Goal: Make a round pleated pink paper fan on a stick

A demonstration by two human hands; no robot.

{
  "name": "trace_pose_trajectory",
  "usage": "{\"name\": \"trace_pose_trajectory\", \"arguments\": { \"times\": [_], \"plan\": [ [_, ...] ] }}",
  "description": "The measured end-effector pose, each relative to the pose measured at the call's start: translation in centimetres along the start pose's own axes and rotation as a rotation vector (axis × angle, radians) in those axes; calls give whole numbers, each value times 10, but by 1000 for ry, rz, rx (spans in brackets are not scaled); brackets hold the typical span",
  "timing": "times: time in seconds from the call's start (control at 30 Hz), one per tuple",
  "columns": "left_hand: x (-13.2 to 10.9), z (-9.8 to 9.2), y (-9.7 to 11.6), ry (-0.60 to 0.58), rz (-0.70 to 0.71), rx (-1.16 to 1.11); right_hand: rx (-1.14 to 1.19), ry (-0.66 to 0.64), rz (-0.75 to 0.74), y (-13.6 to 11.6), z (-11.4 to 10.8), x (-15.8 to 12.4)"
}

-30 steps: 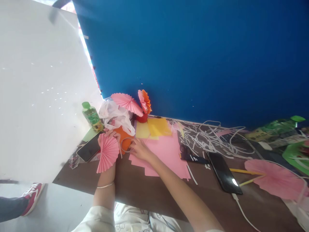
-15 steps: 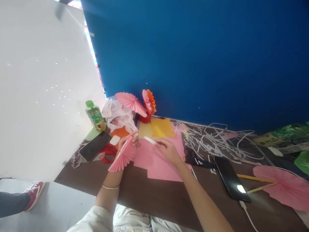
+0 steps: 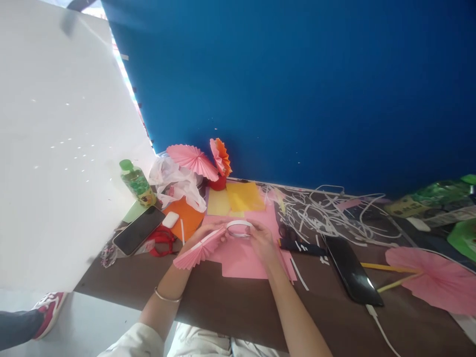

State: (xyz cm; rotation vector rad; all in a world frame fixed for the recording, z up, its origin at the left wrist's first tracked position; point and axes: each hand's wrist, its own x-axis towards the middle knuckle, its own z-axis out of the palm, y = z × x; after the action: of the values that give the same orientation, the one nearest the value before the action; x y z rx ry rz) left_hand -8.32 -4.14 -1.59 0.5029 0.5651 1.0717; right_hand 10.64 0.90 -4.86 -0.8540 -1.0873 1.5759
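Note:
My left hand (image 3: 208, 232) is closed on a pleated pink paper fan (image 3: 201, 252), whose folds spread down over my wrist. A white strip runs along the fan's upper edge. A ring-shaped roll of white tape (image 3: 239, 223) sits between my two hands, its far rim upright. My right hand (image 3: 261, 239) grips the roll at its right side. The roll's left side touches or nearly touches the fan; which one, I cannot tell. Beneath both hands lie pink paper sheets (image 3: 243, 265), with yellow paper (image 3: 245, 197) behind them.
At left are a green-capped bottle (image 3: 138, 186), a phone (image 3: 139, 230), a white case (image 3: 170, 219) and orange paper (image 3: 188, 220). Finished pleated fans (image 3: 193, 161) stand behind. Scissors (image 3: 288, 232), tangled white strips (image 3: 316, 208), another phone (image 3: 351, 272) and a pink fan (image 3: 435, 277) are at right.
My right hand has turned the tape roll so its ring shows, and brought it against or close to the fan. The fan has tilted flatter. The view has shifted slightly right.

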Motion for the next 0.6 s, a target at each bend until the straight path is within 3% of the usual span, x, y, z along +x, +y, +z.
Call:
{"name": "trace_pose_trajectory", "arguments": {
  "times": [0.13,0.37,0.6],
  "plan": [
    [3,-3,-5,-55,-40,67,26,40,-17,-4,1,-6],
    [8,-11,-5,-49,-2,121,-15,-13,-9,-19,10,-19],
    [8,-10,-5,-51,-16,102,-126,53,-73,-11,4,-16]
  ]
}}
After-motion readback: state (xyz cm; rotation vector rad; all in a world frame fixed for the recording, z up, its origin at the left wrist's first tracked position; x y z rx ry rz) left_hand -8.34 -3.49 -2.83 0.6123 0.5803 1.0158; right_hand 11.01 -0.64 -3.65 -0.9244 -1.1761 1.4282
